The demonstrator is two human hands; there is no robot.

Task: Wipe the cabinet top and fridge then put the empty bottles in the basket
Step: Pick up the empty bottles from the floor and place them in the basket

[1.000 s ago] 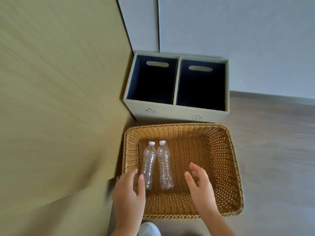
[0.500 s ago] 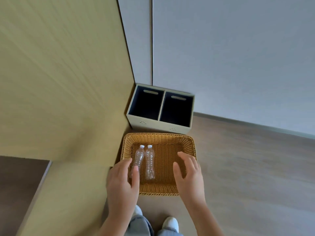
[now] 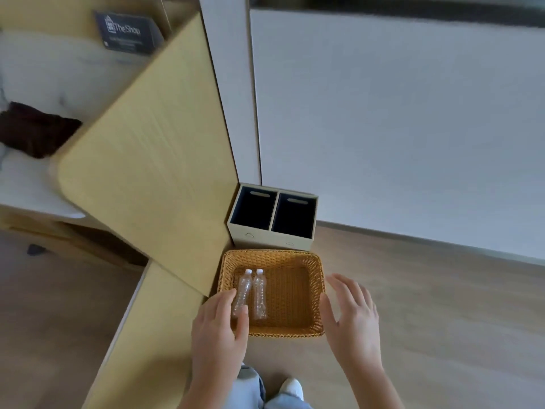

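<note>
A tan wicker basket point(image 3: 315, 290) stands on the wood floor. Two clear empty bottles with white caps lie side by side in its left half, the left bottle point(image 3: 242, 287) and the right bottle point(image 3: 259, 292). My left hand point(image 3: 219, 329) hovers above the basket's near left corner, fingers relaxed, holding nothing. My right hand point(image 3: 352, 315) is spread open beside the basket's right rim, also holding nothing. Both hands are well above the basket, apart from it.
A two-compartment beige bin point(image 3: 272, 218) with dark insides stands just behind the basket against the white wall. A yellow wooden cabinet side panel point(image 3: 153, 160) rises to the left. A dark cloth point(image 3: 32, 132) and a sign point(image 3: 128, 32) lie on the white cabinet top at far left.
The view has risen and pulled back from the basket. Both hands have lifted away from it and moved apart, the right one out past the right rim. The bottles have not moved.
</note>
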